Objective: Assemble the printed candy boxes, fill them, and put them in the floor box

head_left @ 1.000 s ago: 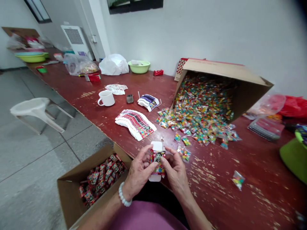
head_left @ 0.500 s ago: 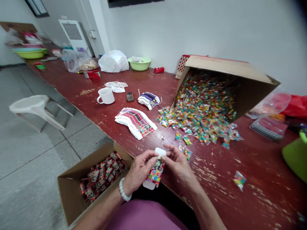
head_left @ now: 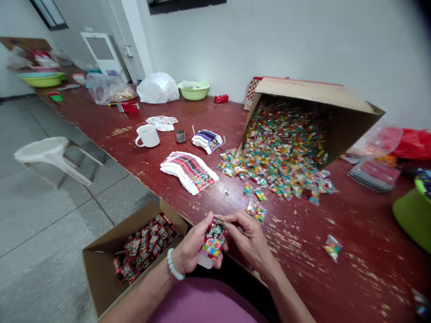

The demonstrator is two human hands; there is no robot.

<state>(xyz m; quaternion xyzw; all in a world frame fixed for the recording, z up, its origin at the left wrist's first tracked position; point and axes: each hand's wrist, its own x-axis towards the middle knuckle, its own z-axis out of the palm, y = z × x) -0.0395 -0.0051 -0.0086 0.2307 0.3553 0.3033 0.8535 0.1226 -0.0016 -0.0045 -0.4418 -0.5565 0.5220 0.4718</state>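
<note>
A small printed candy box (head_left: 213,240), red with a cartoon figure and coloured sweets, is upright between my hands at the table's near edge. My left hand (head_left: 191,250) is closed around its left side, fingers behind it. At its top right corner, the thumb and fingers of my right hand (head_left: 248,237) pinch the upper edge. A white flap (head_left: 205,261) sticks out at the bottom; no white flap shows at the top. Just beyond lie small clear packets of sweets (head_left: 256,211). A fanned stack of flat red cartons (head_left: 189,170) lies further off.
A tipped cardboard box (head_left: 352,130) spills many sweet packets over the red table (head_left: 296,264). To my lower left, an open carton (head_left: 101,269) holds many filled-looking little boxes. A white mug (head_left: 147,136), purple cartons (head_left: 208,141) and a white stool (head_left: 50,150) stand further left.
The white flap at the box's top has been folded down out of sight. My left hand has shifted to wrap the box's side, and my right fingers have closed at the top edge.
</note>
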